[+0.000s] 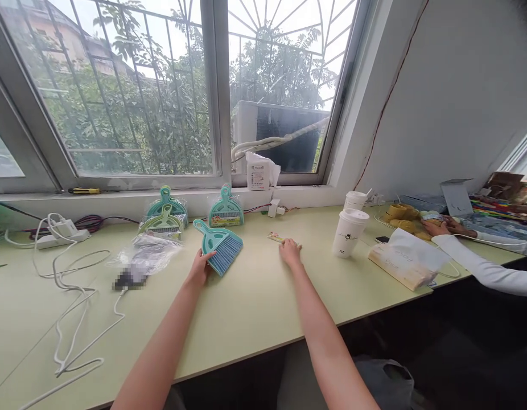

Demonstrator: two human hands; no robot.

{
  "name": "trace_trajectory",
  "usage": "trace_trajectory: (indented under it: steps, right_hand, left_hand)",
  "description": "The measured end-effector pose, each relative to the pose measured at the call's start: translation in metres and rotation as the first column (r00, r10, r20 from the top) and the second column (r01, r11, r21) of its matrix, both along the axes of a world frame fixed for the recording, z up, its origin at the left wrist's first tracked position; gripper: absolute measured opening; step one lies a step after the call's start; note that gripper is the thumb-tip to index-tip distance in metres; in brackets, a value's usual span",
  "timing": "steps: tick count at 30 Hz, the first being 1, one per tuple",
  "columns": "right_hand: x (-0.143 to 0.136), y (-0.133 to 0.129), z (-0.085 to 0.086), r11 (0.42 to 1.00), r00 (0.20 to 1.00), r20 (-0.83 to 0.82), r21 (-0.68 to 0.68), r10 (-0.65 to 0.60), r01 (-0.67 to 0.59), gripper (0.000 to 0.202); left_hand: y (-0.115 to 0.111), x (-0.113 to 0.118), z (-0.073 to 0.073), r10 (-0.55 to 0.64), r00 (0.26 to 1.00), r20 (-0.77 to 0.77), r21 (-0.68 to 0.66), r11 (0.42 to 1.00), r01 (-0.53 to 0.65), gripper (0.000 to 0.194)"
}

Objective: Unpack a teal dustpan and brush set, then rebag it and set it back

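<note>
My left hand (pixel 199 269) grips the side of a teal mini dustpan with a brush (pixel 223 250) nested in it; the blue-grey bristles face me and the handle points up and left. On the table, a small printed cardboard label (pixel 277 237) lies under the fingers of my right hand (pixel 291 251), which are curled onto its right end. Behind stand more dustpan-and-brush sets in clear wrap: a teal set (pixel 226 208) with a yellow label, a green set (pixel 164 221), and another teal set (pixel 166 199) at its back.
Crumpled plastic wrap (pixel 155 250) and white cables (pixel 71 307) lie left. Two white cups, the nearer cup (pixel 349 233) with a lid, and a tissue pack (pixel 404 265) stand right. At far right, another person's hands (pixel 436 228) handle yellow items. A screwdriver (pixel 84 191) rests on the sill.
</note>
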State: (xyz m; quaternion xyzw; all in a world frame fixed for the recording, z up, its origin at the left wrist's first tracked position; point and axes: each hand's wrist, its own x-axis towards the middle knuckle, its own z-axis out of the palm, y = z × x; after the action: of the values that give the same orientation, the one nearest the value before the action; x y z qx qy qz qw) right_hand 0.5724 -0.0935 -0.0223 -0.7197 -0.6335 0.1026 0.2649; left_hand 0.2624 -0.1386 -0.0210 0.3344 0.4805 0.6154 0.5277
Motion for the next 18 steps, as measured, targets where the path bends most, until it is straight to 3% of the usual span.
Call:
trace_trajectory:
  steps: [5, 7, 9, 11, 13, 16, 18]
  right_hand:
    - [-0.055, -0.016, 0.003, 0.935, 0.934, -0.051, -0.023, 0.353, -0.354, 0.016]
    - [-0.077, -0.023, -0.002, 0.859, 0.858, -0.044, 0.029, 0.512, -0.511, 0.025]
    - [-0.093, -0.027, -0.007, 0.806, 0.806, -0.014, 0.024, 0.592, -0.592, 0.032]
    - [-0.101, -0.03, -0.01, 0.81, 0.81, 0.032, -0.005, 0.586, -0.586, 0.039]
    - [-0.102, -0.03, -0.011, 0.852, 0.849, 0.07, -0.035, 0.524, -0.523, 0.045]
    - [-0.092, -0.026, -0.011, 0.896, 0.894, 0.058, -0.061, 0.443, -0.44, 0.036]
    - [-0.084, -0.021, -0.008, 0.916, 0.916, 0.003, -0.004, 0.401, -0.401, 0.03]
  left_hand:
    - [0.011, -0.005, -0.006, 0.127, 0.986, 0.104, -0.006, 0.992, -0.127, 0.024]
    - [0.012, -0.007, -0.008, 0.16, 0.976, 0.15, -0.022, 0.987, -0.158, 0.025]
    - [0.012, -0.008, -0.009, 0.179, 0.965, 0.189, -0.049, 0.984, -0.173, 0.026]
    - [0.011, -0.009, -0.009, 0.189, 0.957, 0.219, -0.068, 0.982, -0.178, 0.028]
    - [0.01, -0.008, -0.008, 0.195, 0.951, 0.242, -0.074, 0.98, -0.182, 0.029]
    - [0.009, -0.005, -0.006, 0.2, 0.948, 0.249, -0.061, 0.98, -0.191, 0.03]
    - [0.008, -0.003, -0.005, 0.188, 0.952, 0.243, -0.052, 0.982, -0.181, 0.029]
